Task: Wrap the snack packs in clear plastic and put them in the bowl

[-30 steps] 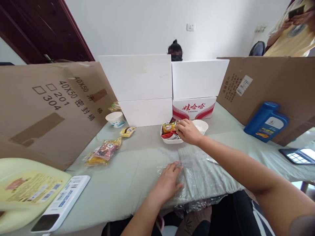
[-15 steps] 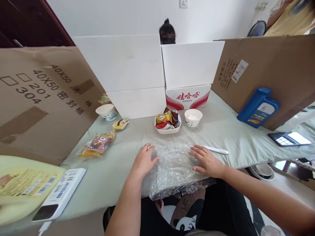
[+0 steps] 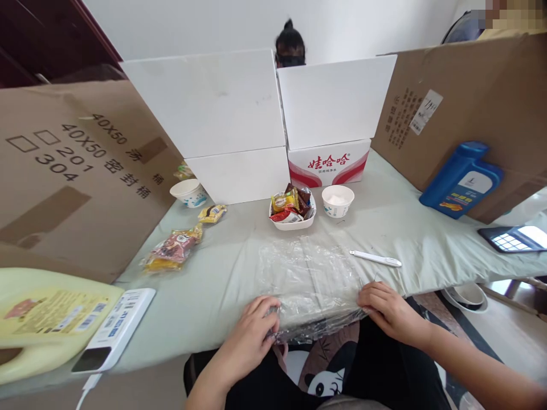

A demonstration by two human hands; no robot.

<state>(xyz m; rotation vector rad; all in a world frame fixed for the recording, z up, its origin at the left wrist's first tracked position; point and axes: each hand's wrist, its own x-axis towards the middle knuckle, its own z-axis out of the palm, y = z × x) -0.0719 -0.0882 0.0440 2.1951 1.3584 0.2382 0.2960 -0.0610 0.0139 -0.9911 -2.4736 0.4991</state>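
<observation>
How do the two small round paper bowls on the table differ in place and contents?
The left paper bowl stands by the brown cardboard wall, away from the other dishes; the right paper bowl sits beside the white snack dish, in front of the red-and-white carton. The right bowl holds something white; the left bowl's inside is hidden from this angle. Both are upright, white with blue print, similar in size, and out of both hands' touch.

1. The yellow jug is running off the left edge, its top unseen.
2. A person's head is showing only partly above the white boxes.
3. The tablet is being cut by the right edge.
4. The clear plastic sheet is hiding the fingertips of the left hand.
5. Print on the snack packets is staying too small to read.
</observation>
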